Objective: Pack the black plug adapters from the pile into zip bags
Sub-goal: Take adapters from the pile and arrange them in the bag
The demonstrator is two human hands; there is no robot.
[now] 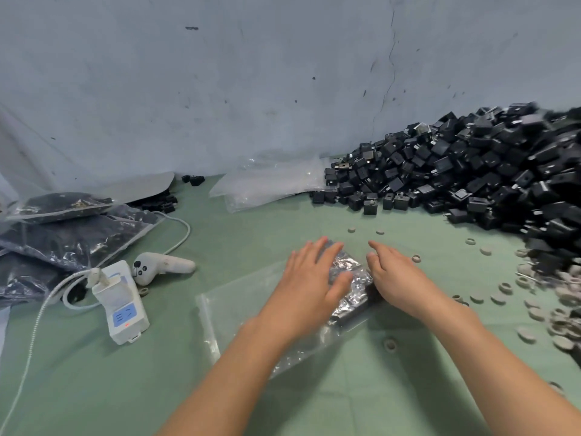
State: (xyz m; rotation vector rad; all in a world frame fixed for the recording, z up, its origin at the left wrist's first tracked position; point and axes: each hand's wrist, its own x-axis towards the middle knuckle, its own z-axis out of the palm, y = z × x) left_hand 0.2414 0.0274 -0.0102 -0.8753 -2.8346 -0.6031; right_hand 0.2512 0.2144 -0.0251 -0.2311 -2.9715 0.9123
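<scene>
now hands (309, 278) (396, 278) on zip bag (227, 311)

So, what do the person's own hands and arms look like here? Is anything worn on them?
The left hand and right hand have no gloves, and I see no ring, watch or bracelet. The left forearm and right forearm are uncovered down to the picture's edge; no sleeve shows.

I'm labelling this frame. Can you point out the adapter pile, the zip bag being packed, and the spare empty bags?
adapter pile (471, 171): head view, middle of the heap.
zip bag being packed (226, 313): head view, its clear left part.
spare empty bags (270, 184): head view, middle of the top bag.
</scene>
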